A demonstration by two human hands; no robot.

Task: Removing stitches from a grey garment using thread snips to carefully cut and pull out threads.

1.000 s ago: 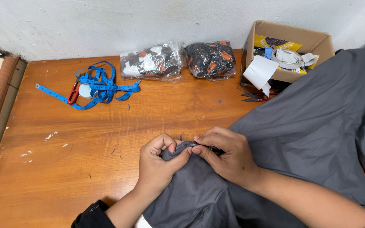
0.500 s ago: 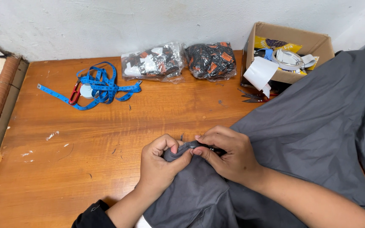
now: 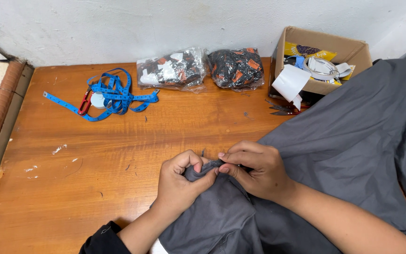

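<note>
Both hands pinch the same bunched edge of the grey cloth (image 3: 334,141): the left hand (image 3: 180,181) is closed on a fold from below, and the right hand (image 3: 254,169) is closed on the seam just beside it, thumb and forefinger tips almost touching the left thumb. The cloth lies on the table (image 3: 118,155), spreading right of the grip and back toward the person. By the look of it the step in hand is fine work on that seam, and the next move seems to call for small finger shifts with the fold kept taut, not a big reach. Left of the grip the wood is bare out to the table's edge. Well beyond the grip sit a blue tape (image 3: 111,94), 2 plastic bags (image 3: 200,69) against the wall and a box (image 3: 325,61); scissors (image 3: 283,109) lie near the box, just off the cloth's edge, the 1 thing to mind when the cloth moves.
</note>
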